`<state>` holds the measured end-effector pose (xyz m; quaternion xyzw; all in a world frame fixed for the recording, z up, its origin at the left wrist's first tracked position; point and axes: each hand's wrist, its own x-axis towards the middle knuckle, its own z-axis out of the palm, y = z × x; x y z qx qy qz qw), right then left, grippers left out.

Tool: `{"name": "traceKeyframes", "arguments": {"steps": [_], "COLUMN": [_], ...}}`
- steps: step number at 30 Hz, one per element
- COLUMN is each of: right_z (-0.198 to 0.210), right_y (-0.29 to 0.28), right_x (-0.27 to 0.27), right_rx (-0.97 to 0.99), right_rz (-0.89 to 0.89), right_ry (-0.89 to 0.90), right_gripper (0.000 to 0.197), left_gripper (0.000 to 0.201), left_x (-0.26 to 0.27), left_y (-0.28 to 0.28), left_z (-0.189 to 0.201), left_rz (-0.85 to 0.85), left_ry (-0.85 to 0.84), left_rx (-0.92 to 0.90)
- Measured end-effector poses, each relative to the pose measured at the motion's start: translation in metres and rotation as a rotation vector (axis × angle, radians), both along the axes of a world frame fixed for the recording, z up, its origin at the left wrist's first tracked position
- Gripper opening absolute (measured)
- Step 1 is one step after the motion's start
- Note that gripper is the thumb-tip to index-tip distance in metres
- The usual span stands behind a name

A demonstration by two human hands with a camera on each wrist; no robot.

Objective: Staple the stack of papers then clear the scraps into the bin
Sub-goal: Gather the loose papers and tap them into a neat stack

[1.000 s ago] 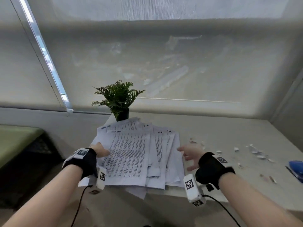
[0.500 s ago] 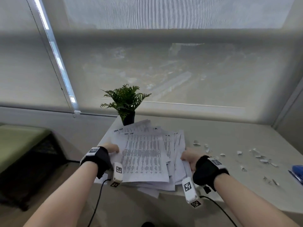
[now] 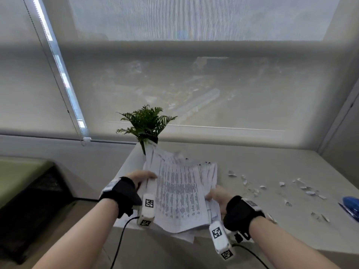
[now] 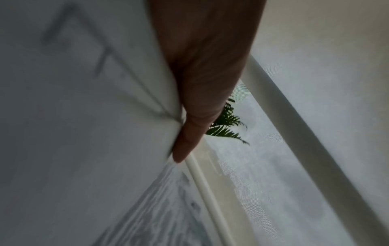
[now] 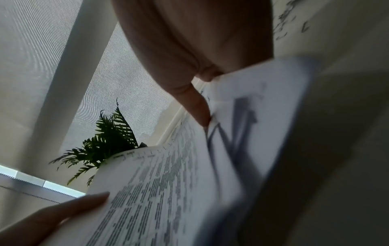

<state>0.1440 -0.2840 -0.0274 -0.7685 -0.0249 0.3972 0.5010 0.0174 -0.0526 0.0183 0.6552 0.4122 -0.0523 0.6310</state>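
Observation:
A loose stack of printed papers [image 3: 180, 193] is held up off the near left corner of the table [image 3: 272, 166], its sheets uneven and fanned at the far end. My left hand [image 3: 146, 176] grips the stack's left edge, thumb on the top sheet [image 4: 84, 133]. Gripping the right edge is my right hand [image 3: 211, 196], its thumb [image 5: 200, 109] pressed on the printed side [image 5: 160, 191]. Torn white scraps [image 3: 303, 188] lie scattered over the table to the right. A blue stapler [image 3: 352, 206] shows at the right edge. No bin is in view.
A small potted fern [image 3: 146, 124] stands at the table's far left corner, just behind the papers. Window blinds [image 3: 194, 84] close off the back. A dark low cabinet [image 3: 33, 200] sits left of the table, below its level.
Both hands have closed in on the spread sheets and taken hold of their side edges. The papers have been gathered narrower and raised off the table.

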Motion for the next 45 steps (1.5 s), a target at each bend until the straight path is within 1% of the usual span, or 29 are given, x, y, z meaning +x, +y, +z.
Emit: {"name": "traceKeyframes", "arguments": {"steps": [1, 2, 4, 5, 6, 7, 8, 9, 10, 11, 12, 13, 15, 16, 18, 20, 23, 25, 26, 28, 29, 31, 33, 35, 37, 38, 41, 43, 45], "right_z": [0.004, 0.01, 0.009, 0.007, -0.004, -0.021, -0.031, -0.03, -0.008, 0.004, 0.011, 0.015, 0.02, 0.022, 0.044, 0.068, 0.074, 0.066, 0.062, 0.047, 0.041, 0.033, 0.024, 0.017, 0.01, 0.006, -0.004, -0.008, 0.005], "right_y": [-0.003, -0.005, -0.005, -0.004, -0.001, 0.001, 0.0, 0.0, -0.001, -0.002, -0.004, -0.005, -0.007, -0.008, -0.011, -0.013, -0.007, -0.004, -0.004, -0.006, -0.006, -0.002, 0.009, 0.021, 0.031, 0.033, 0.037, 0.036, 0.026], "right_x": [-0.004, -0.007, -0.01, -0.009, -0.002, 0.007, 0.01, 0.01, -0.004, -0.011, -0.012, -0.009, 0.004, 0.013, 0.018, 0.016, 0.023, 0.018, 0.01, -0.006, -0.014, -0.025, -0.024, -0.023, -0.021, -0.021, -0.015, -0.012, -0.017], "right_rx": [-0.011, -0.008, 0.066, 0.07, 0.058, 0.071, 0.1, 0.124, 0.121, 0.141, 0.198, 0.237, 0.331, 0.414, 0.557, 0.607, 0.544, 0.426, 0.325, 0.163, 0.141, 0.16, 0.186, 0.153, 0.157, 0.14, 0.129, 0.117, 0.079], "right_rz": [-0.005, -0.017, -0.058, -0.065, -0.068, -0.053, -0.042, -0.025, -0.051, -0.062, -0.087, -0.1, -0.071, -0.064, -0.048, 0.01, 0.007, 0.018, 0.007, -0.058, -0.1, -0.164, -0.204, -0.209, -0.192, -0.184, -0.161, -0.13, -0.128], "right_ry": [0.032, 0.044, 0.11, 0.132, 0.132, 0.13, 0.135, 0.163, 0.184, 0.215, 0.244, 0.241, 0.208, 0.201, 0.175, 0.165, 0.16, 0.142, 0.122, 0.091, 0.09, 0.098, 0.108, 0.096, 0.097, 0.088, 0.096, 0.105, 0.053], "right_gripper": [0.033, 0.033, 0.025, 0.024, 0.042, 0.069, 0.084, 0.082, 0.067, 0.05, 0.041, 0.047, 0.085, 0.092, 0.076, 0.07, 0.063, 0.046, 0.034, 0.018, 0.015, 0.014, 0.015, 0.032, 0.048, 0.049, 0.049, 0.047, 0.038], "left_gripper": [0.026, 0.027, 0.042, 0.048, 0.052, 0.054, 0.055, 0.054, 0.052, 0.048, 0.043, 0.036, 0.035, 0.035, 0.029, 0.024, 0.023, 0.021, 0.021, 0.028, 0.037, 0.055, 0.069, 0.077, 0.076, 0.076, 0.062, 0.058, 0.058], "left_x": [-0.002, -0.002, 0.0, 0.001, 0.001, 0.001, 0.001, -0.001, -0.002, -0.005, -0.009, -0.013, -0.022, -0.027, -0.033, -0.034, -0.028, -0.024, -0.022, -0.017, -0.013, -0.009, -0.005, 0.003, 0.01, 0.011, 0.012, 0.011, 0.006], "left_y": [-0.007, -0.012, -0.02, -0.025, -0.031, -0.038, -0.043, -0.047, -0.046, -0.044, -0.04, -0.037, -0.027, -0.022, -0.012, -0.005, 0.0, 0.0, 0.0, 0.0, 0.001, 0.0, 0.0, 0.007, 0.013, 0.011, 0.004, 0.004, 0.0], "left_z": [0.009, 0.014, 0.022, 0.026, 0.03, 0.035, 0.041, 0.047, 0.052, 0.058, 0.064, 0.069, 0.078, 0.081, 0.08, 0.077, 0.07, 0.062, 0.055, 0.037, 0.027, 0.014, 0.0, -0.019, -0.03, -0.028, -0.019, -0.018, -0.012], "left_rz": [-0.045, -0.077, -0.165, -0.214, -0.259, -0.303, -0.337, -0.352, -0.359, -0.346, -0.324, -0.29, -0.235, -0.201, -0.137, -0.071, -0.02, -0.046, -0.057, -0.094, -0.108, -0.146, -0.155, -0.147, -0.137, -0.123, -0.103, -0.091, -0.082], "left_ry": [0.015, 0.001, 0.006, 0.009, -0.018, -0.047, -0.083, -0.115, -0.169, -0.224, -0.286, -0.355, -0.501, -0.568, -0.638, -0.64, -0.576, -0.503, -0.446, -0.318, -0.256, -0.133, -0.109, -0.095, -0.06, -0.04, 0.007, 0.005, -0.084], "left_rx": [0.042, 0.098, 0.236, 0.351, 0.468, 0.573, 0.703, 0.801, 0.877, 0.882, 0.854, 0.779, 0.553, 0.421, 0.237, 0.167, 0.151, 0.141, 0.156, 0.234, 0.261, 0.29, 0.273, 0.298, 0.355, 0.354, 0.366, 0.384, 0.367]}}
